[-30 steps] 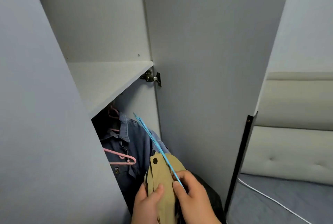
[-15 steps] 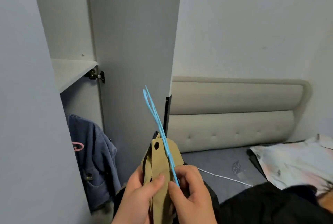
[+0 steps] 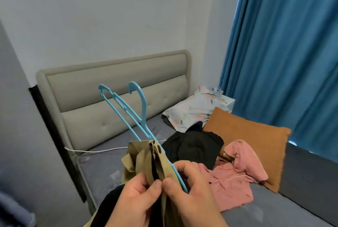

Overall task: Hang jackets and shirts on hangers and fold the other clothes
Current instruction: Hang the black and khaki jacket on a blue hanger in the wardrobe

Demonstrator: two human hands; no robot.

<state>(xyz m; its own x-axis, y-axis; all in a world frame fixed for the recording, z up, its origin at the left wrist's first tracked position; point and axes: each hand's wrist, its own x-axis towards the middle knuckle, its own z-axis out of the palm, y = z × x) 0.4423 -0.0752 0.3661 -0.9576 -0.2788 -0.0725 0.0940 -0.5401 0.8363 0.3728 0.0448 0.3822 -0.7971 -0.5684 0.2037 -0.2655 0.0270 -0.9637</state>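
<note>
Left hand [image 3: 136, 197]: at 6 o'clock in the head view, thumb and fingers pinched the khaki garment [image 3: 146, 161] at its front edge.
Right hand [image 3: 190, 195]: just beside the left, thumb pressed the same cloth while its fingers curled round the blue hanger [image 3: 126, 111].
Khaki garment: bunched between both hands, collar end up.
Blue hanger: long axis ran from the right hand up toward 11 o'clock, hook topmost, opening toward 9 o'clock.
Pink garment [image 3: 236, 173]: crumpled on the bed [image 3: 274, 210] at 4 o'clock.
Black garment [image 3: 193, 146]: heaped beyond it.
Orange pillow [image 3: 256, 135]: at 3 o'clock.
Headboard [image 3: 109, 98]: farthest, at 11 o'clock.
</note>
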